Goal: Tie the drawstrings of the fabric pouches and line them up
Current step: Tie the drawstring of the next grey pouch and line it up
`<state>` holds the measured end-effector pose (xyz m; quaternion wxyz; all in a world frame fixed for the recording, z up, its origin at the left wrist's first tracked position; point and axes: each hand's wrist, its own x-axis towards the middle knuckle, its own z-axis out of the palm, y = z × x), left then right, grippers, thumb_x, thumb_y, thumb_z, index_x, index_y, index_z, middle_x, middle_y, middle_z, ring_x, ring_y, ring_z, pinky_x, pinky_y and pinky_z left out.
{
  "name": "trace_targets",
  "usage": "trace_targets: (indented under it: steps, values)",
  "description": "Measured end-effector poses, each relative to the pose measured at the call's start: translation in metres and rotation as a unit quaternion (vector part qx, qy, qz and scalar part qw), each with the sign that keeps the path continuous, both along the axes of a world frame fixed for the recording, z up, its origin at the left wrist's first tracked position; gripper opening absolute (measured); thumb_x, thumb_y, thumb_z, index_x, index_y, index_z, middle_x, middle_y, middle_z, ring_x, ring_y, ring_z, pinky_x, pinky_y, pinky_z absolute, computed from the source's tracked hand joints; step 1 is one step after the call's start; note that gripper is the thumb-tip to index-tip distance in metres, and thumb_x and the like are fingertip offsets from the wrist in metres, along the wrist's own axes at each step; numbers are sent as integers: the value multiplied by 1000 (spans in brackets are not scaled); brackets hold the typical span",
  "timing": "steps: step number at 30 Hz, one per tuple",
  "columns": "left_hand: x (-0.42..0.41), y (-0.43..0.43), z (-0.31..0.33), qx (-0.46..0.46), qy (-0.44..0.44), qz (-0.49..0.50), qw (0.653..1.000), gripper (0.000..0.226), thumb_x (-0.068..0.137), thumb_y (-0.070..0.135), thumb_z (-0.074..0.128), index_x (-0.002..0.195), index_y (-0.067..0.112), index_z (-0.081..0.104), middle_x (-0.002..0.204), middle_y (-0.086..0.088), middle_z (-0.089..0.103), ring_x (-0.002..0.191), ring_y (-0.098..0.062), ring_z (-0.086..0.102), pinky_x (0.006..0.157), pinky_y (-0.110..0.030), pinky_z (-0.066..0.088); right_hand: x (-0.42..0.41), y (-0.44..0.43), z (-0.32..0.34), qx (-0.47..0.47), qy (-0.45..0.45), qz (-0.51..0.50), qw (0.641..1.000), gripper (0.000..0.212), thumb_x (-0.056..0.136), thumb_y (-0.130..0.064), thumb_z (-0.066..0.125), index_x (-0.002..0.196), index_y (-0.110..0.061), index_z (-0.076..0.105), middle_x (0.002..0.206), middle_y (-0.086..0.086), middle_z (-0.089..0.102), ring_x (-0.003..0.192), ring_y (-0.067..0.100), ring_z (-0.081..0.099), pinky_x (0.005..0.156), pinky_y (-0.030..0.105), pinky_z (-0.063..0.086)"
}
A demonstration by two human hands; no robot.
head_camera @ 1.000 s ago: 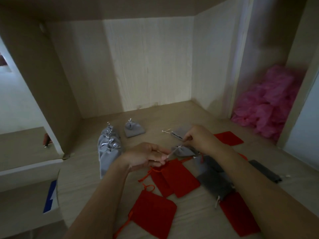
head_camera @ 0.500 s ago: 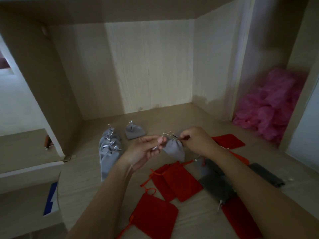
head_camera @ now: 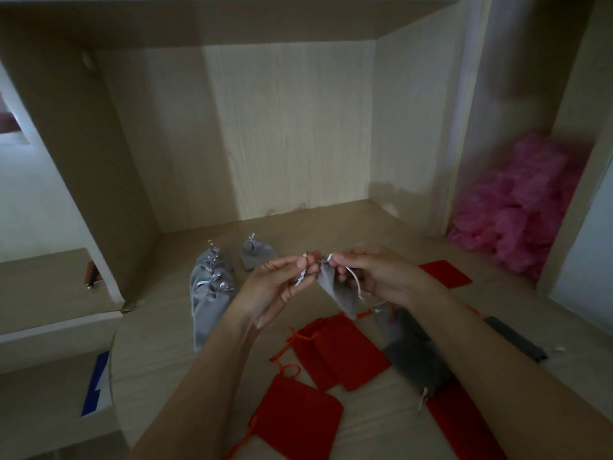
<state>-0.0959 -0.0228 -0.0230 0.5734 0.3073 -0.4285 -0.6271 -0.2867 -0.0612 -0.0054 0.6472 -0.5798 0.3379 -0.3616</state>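
Pouches lie loose along the near edge of the shelf board [head_camera: 159, 343]: one flat red pouch [head_camera: 298, 416] at centre, red cord trailing off its left corner, and a second red pouch [head_camera: 464, 426] to its right, partly under the right forearm. Off the board's left edge, lower down, a blue-and-white card [head_camera: 96, 383]. Just beyond the near pair, two overlapping red pouches [head_camera: 335, 353], flat; touching their right side, a dark grey pouch heap [head_camera: 418, 356], count unclear. A long dark pouch [head_camera: 512, 336] sits apart toward the right edge.

Above these, both hands are raised off the board. Left hand [head_camera: 275, 287]: thumb and forefinger pinch one end of the silver drawstring [head_camera: 302, 277], other fingers loosely curled. Right hand [head_camera: 374, 277]: fingertips pinch at the gathered neck of the light grey pouch [head_camera: 338, 293], the other cord end dangling past the palm. Pouch hangs between the two hands, neck up, bottom corner down, clear of the board.

Left of the hands, a row of tied grey pouches [head_camera: 210, 290], overlapping, runs near to far, silver bows on top. Just right of the row's far end, a lone tied grey pouch [head_camera: 257, 255], apart from the row. Behind the right hand, a far red pouch [head_camera: 444, 272], flat.

Far right, past the side panel [head_camera: 414, 111], a pink heap [head_camera: 517, 207] fills the next compartment; material unclear.
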Motion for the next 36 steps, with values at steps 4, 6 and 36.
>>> trace_targets:
  steps: [4,6,36]
  values:
    - [-4,2,2,1,-29,35,999,15,70,5,62,71,8,76,74,-3,73,69,-6,69,62,-15,54,6,2,-1,34,-68,18,997,15,90,-9,54,85,-3,67,73,0,68,68,10,62,64,18,52]
    - [-4,1,2,-6,-37,48,998,21,77,0,57,72,8,76,73,-3,72,68,-6,69,62,-15,54,8,4,-2,18,-68,18,997,15,90,-9,56,94,-2,69,87,4,72,80,13,67,73,19,53]
    - [-11,-3,0,-78,-42,120,989,25,86,2,53,80,11,75,66,1,65,60,-4,55,60,-13,47,24,10,2,-329,62,-84,938,20,86,-6,65,104,-11,71,90,-10,70,89,1,65,79,15,48]
